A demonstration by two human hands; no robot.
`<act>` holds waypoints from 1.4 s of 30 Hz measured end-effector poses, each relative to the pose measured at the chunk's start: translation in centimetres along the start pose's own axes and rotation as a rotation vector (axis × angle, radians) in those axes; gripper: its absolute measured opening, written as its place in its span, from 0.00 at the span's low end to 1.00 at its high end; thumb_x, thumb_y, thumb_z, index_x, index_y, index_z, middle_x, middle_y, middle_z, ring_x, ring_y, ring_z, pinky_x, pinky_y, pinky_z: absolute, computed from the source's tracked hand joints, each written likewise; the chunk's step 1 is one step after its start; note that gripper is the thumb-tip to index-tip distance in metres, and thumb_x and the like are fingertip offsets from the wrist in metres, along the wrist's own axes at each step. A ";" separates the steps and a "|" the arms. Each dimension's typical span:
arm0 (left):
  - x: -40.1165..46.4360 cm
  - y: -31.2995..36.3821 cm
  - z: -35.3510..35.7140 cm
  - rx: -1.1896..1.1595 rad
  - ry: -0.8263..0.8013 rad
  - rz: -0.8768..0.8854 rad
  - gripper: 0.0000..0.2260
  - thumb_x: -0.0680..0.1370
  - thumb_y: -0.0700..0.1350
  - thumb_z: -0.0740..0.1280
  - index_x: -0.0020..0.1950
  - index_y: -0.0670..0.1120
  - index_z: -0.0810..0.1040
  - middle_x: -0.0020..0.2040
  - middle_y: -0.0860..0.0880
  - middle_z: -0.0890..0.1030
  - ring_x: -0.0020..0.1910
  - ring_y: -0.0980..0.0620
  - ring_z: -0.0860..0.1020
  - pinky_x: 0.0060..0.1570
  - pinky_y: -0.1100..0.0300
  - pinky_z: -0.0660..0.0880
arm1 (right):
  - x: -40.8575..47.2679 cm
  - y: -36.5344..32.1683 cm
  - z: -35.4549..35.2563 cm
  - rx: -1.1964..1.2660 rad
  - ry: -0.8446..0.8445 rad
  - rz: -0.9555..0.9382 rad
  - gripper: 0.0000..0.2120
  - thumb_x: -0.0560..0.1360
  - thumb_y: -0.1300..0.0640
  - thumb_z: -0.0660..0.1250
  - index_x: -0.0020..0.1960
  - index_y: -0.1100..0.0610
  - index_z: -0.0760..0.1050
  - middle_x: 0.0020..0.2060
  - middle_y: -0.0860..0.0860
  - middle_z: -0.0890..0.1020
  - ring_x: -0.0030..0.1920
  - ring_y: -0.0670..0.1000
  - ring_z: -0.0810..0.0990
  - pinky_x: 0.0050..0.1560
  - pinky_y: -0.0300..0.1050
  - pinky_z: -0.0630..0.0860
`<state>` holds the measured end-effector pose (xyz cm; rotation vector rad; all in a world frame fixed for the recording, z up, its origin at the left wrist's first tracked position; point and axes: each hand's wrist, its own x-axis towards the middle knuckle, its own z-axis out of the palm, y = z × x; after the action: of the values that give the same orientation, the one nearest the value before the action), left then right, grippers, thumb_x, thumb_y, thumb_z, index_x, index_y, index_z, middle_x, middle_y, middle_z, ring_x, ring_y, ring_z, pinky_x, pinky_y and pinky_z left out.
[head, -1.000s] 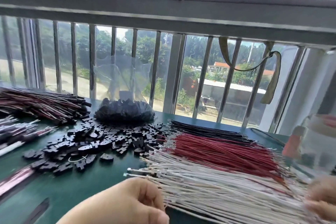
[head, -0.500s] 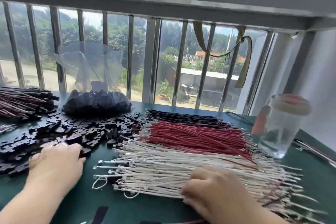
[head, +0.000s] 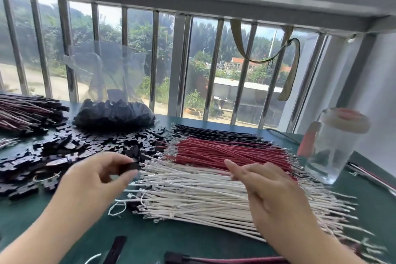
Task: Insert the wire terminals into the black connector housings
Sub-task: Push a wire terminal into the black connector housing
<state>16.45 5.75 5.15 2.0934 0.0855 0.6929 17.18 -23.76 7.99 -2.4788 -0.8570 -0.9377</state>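
Across the green worktop (head: pixel 192 242), white wires (head: pixel 192 195) are being approached by the right hand (head: pixel 272 195), fingers now spread and empty. A black connector housing (head: pixel 128 167), newly lifted from the loose pile (head: pixel 85 146), is being pinched in the left hand (head: pixel 94 180). Insertion is being readied, seemingly.

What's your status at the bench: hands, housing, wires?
Left hand pinches one black connector housing. Right hand open, fingers over the white wires, no wire picked. Nothing inserted yet; nothing in the way.
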 end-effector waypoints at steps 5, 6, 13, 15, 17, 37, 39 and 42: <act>-1.9 2.5 2.7 -0.103 -0.260 -0.014 0.12 0.63 0.45 0.79 0.41 0.58 0.83 0.38 0.56 0.85 0.36 0.50 0.83 0.42 0.55 0.80 | 0.7 0.0 -2.3 -0.163 0.103 0.047 0.15 0.71 0.36 0.62 0.35 0.44 0.80 0.28 0.38 0.74 0.32 0.46 0.74 0.33 0.44 0.71; -2.0 2.7 2.8 -0.117 -0.264 -0.001 0.12 0.61 0.47 0.80 0.41 0.59 0.83 0.38 0.55 0.85 0.37 0.50 0.82 0.44 0.53 0.80 | 0.7 0.3 -2.4 -0.195 0.121 -0.004 0.17 0.73 0.38 0.61 0.32 0.46 0.78 0.27 0.40 0.74 0.29 0.47 0.73 0.31 0.44 0.70; -2.6 3.8 2.3 -0.212 -0.383 -0.063 0.23 0.51 0.60 0.79 0.42 0.57 0.80 0.33 0.43 0.83 0.29 0.50 0.77 0.35 0.56 0.74 | -0.1 0.5 -0.2 -0.018 -0.075 -0.078 0.25 0.66 0.69 0.67 0.60 0.52 0.79 0.43 0.42 0.80 0.33 0.42 0.76 0.30 0.43 0.79; -2.6 3.8 2.6 -0.279 -0.422 -0.123 0.22 0.50 0.57 0.78 0.41 0.54 0.80 0.33 0.40 0.82 0.31 0.48 0.77 0.37 0.54 0.74 | -0.5 0.3 0.4 0.099 -0.135 -0.025 0.29 0.67 0.69 0.66 0.59 0.42 0.78 0.44 0.37 0.78 0.36 0.39 0.75 0.33 0.44 0.79; -2.6 3.7 2.8 -0.329 -0.443 -0.177 0.21 0.50 0.52 0.79 0.41 0.52 0.82 0.34 0.41 0.84 0.34 0.45 0.81 0.41 0.51 0.77 | -0.5 -0.4 0.4 0.212 -0.183 0.023 0.19 0.70 0.56 0.66 0.54 0.34 0.77 0.42 0.34 0.79 0.39 0.40 0.78 0.37 0.39 0.78; -2.9 4.7 3.5 -0.393 -0.617 -0.182 0.18 0.66 0.35 0.77 0.42 0.59 0.83 0.34 0.44 0.85 0.32 0.46 0.83 0.36 0.60 0.79 | -0.4 -0.4 1.6 0.393 -0.215 0.022 0.07 0.69 0.51 0.69 0.44 0.40 0.79 0.42 0.39 0.78 0.39 0.40 0.79 0.38 0.30 0.74; -3.0 4.8 3.4 -0.401 -0.636 -0.163 0.16 0.64 0.36 0.78 0.42 0.57 0.83 0.33 0.43 0.84 0.31 0.45 0.83 0.35 0.59 0.78 | -0.4 -0.4 1.4 0.384 -0.223 0.026 0.07 0.69 0.51 0.69 0.45 0.40 0.79 0.42 0.38 0.77 0.40 0.39 0.79 0.39 0.28 0.73; -3.0 5.0 3.3 -0.402 -0.657 -0.147 0.17 0.57 0.45 0.78 0.43 0.56 0.83 0.31 0.43 0.83 0.29 0.46 0.81 0.34 0.58 0.78 | -0.4 -0.7 1.1 0.441 -0.221 0.046 0.08 0.69 0.52 0.70 0.43 0.39 0.80 0.38 0.37 0.76 0.37 0.38 0.77 0.37 0.24 0.69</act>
<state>14.62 -0.54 6.27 1.8022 -0.2452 -0.0863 17.06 -22.86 7.00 -2.2249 -0.9527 -0.4048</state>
